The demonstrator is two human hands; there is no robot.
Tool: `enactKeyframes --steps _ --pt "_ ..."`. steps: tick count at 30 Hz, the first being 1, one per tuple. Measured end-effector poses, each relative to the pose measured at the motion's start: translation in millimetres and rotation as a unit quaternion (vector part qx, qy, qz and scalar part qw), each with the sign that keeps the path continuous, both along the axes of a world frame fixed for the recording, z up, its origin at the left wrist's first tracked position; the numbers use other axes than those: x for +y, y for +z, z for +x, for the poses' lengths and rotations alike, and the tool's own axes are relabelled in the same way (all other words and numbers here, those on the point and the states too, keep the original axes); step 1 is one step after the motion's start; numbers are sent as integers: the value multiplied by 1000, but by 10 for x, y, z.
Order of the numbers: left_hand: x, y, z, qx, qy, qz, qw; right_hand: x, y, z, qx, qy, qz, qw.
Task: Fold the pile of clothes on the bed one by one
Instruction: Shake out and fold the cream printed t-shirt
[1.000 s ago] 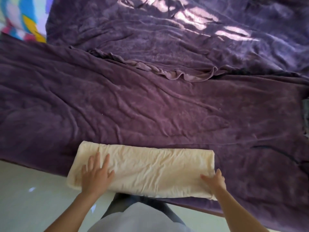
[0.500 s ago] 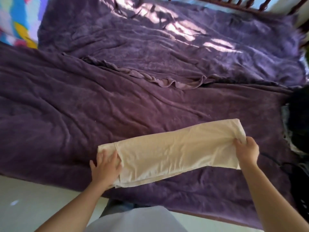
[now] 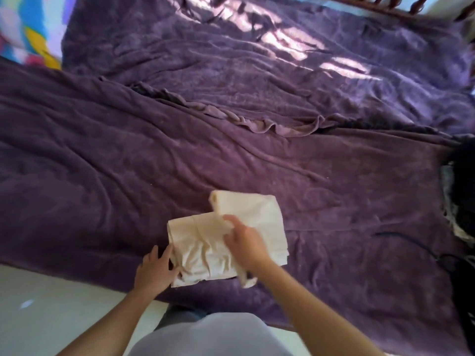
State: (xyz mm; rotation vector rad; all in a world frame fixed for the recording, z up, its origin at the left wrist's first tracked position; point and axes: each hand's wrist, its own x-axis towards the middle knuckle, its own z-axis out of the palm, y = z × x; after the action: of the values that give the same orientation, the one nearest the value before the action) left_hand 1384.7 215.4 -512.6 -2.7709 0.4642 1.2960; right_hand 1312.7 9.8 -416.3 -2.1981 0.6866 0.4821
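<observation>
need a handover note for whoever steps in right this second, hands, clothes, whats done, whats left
Left hand: open, fingers straight against the left edge of the cream cloth.
Right hand: on top of the cloth's folded-over layer; blurred, so the grip is unclear.
The cloth lies near the front edge of the purple bed cover. A dark pile of clothes sits at the bed's right edge.
Done: the cloth is doubled over into a short bundle, with the layers uneven.
Left: square the edges, probably set it aside, then fold the pile one piece at a time.
</observation>
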Motion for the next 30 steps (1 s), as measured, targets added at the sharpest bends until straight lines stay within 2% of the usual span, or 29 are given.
enactKeyframes --steps 2,4,6,9,11,13,16,18,19,21,23,24,26,27,28,30 --pt "49 6 5 -6 61 -47 997 357 -154 78 42 74 94 992" --pt "59 27 32 1 179 -139 974 528 -321 45 71 101 129 984" --pt "38 51 58 6 256 -211 943 498 -465 -83 83 87 91 989" --pt "-112 92 39 8 216 -160 963 216 -634 -388 103 69 -30 992" --pt "-267 84 1 10 238 -141 961 29 -689 -582 121 82 -92 985" --pt "-433 65 -46 18 322 -170 931 -96 -713 -710 136 91 -133 978" --pt "-574 103 -87 -14 431 -220 875 -185 -727 -799 133 108 -173 970" --pt "-538 155 -97 -67 453 -260 850 -215 -745 -817 126 145 -188 963" --pt "-497 174 -106 -94 445 -266 850 -221 -766 -826 125 176 -192 957" --pt "-404 205 -127 -170 374 -227 883 -217 -826 -825 125 239 -196 943" --pt "-393 223 -179 -247 201 -177 931 -201 -909 -790 127 276 -197 932" --pt "-437 198 -218 -281 105 -193 934 -192 -955 -759 129 281 -200 930" --pt "-561 95 -333 -319 -119 -240 909 -195 -1063 -701 126 286 -232 921" --pt "-607 35 -389 -306 -209 -243 897 -205 -1107 -675 126 299 -253 911" --pt "-625 -25 -440 -271 -262 -222 899 -221 -1136 -672 129 314 -276 899" --pt "-590 -89 -551 -204 -280 -147 927 -243 -1137 -666 103 322 -318 886"
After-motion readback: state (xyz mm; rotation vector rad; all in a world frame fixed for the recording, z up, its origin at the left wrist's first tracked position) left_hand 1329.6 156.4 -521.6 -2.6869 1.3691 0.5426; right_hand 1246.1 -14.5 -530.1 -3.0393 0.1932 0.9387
